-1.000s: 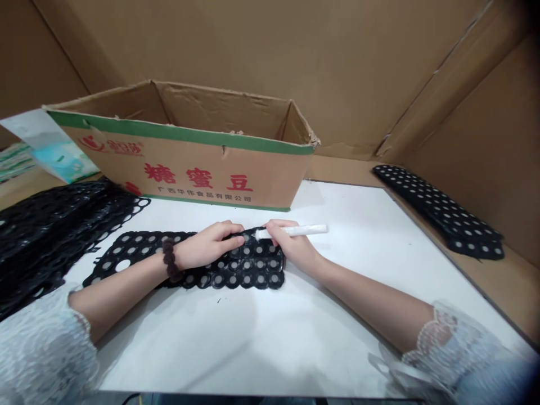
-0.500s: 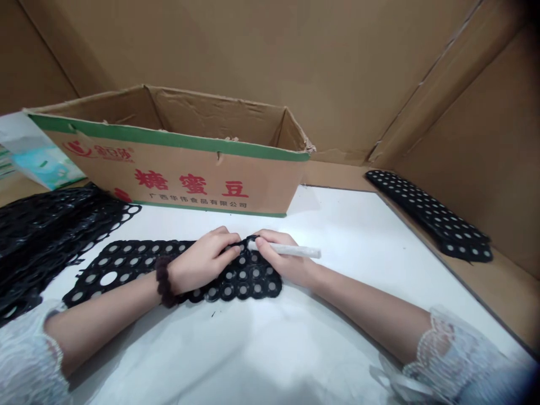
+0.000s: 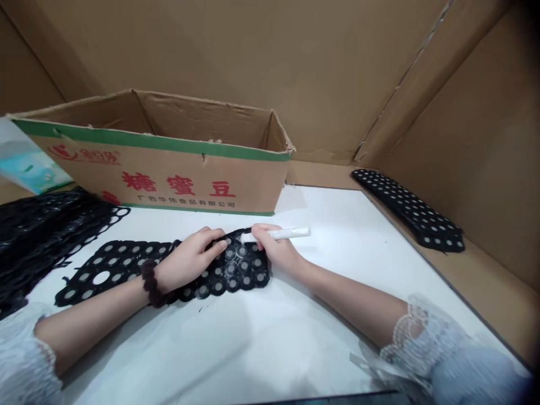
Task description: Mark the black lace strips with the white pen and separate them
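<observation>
A black sheet [image 3: 232, 270] of joined rings with grey discs lies on the white tabletop, one opening on its left showing white. My left hand [image 3: 188, 261], a dark band at its wrist, lies over the middle of the sheet, with thumb and forefinger pinching its far edge. At the sheet's far right corner, my right hand [image 3: 276, 247] holds a white pen-like stick [image 3: 291, 233] between thumb and fingers. The stick's left tip rests at the sheet's upper edge, between the two hands.
Behind the sheet stands an open cardboard box [image 3: 181, 174] with red lettering. Black ring netting [image 3: 37, 236] is heaped at the left, beside a blue-green packet [image 3: 31, 169]. More dotted black sheets [image 3: 409, 211] lie at the right, along the cardboard wall.
The view has shifted slightly, moving everything left. My hands have parted a little, the stick now lies more level, and more of the sheet's far edge shows between them.
</observation>
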Tool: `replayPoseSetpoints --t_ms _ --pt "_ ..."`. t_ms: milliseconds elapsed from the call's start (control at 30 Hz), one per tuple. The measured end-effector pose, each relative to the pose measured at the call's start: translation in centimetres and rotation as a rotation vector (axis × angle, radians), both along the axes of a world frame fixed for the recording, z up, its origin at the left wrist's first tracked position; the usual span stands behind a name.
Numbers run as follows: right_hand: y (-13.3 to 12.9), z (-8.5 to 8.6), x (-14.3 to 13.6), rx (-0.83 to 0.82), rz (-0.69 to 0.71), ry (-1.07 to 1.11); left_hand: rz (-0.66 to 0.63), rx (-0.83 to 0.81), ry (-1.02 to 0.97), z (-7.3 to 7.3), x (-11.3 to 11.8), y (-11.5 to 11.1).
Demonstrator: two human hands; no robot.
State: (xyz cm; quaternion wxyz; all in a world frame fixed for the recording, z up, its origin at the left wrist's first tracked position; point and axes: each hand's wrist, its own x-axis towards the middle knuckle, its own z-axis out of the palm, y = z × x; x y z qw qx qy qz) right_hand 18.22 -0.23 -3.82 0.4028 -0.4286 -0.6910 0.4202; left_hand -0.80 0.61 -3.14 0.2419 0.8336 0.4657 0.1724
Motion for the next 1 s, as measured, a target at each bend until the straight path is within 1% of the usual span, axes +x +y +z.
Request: replayPoseSetpoints --t_ms 100,233,333,400,500,567,600,667,767,800,867,1000 --pt "0.1 -0.1 0.1 -0.045 0.015 0.047 0.026 -0.043 -0.015 -0.2 -0.1 0.2" --pt "0.0 0.0 0.0 -0.039 0.036 0.015 0.030 -0.048 -0.013 -0.2 -0.1 0.3" --pt "0.0 0.1 -0.1 0.008 0.045 -0.021 0.033 -0.040 -0.020 -0.2 -0.1 0.2" --pt "0.0 0.0 -0.3 0.052 0.057 -0.055 0.025 -0.008 -0.015 0.0 0.1 -0.1" --pt "0.0 -0.1 -0.8 0.111 0.062 -0.122 -0.035 0.104 0.029 0.3 0.6 -0.8" --pt "0.1 -0.3 -1.1 0.137 0.042 -0.149 -0.074 0.164 0.063 0.5 0.9 -1.2" --pt "0.1 -0.4 -1.2 0.133 0.022 -0.144 -0.073 0.170 0.072 0.5 0.9 -1.2" --pt "0.2 -0.5 -1.0 0.057 -0.021 -0.090 -0.031 0.123 0.064 0.4 0.8 -0.9" --pt "0.5 -0.6 -0.4 -0.129 -0.062 0.038 0.037 -0.022 0.005 0.2 0.3 -0.1" --pt "0.5 -0.6 -0.2 -0.163 -0.062 0.062 0.046 -0.057 -0.014 0.1 0.2 0.1" --pt "0.6 -0.6 0.0 -0.160 -0.060 0.070 0.057 -0.082 -0.034 0.1 0.0 0.4" --pt "0.5 -0.5 -0.2 -0.092 -0.066 0.028 0.065 -0.072 -0.037 0.1 0.2 0.2"
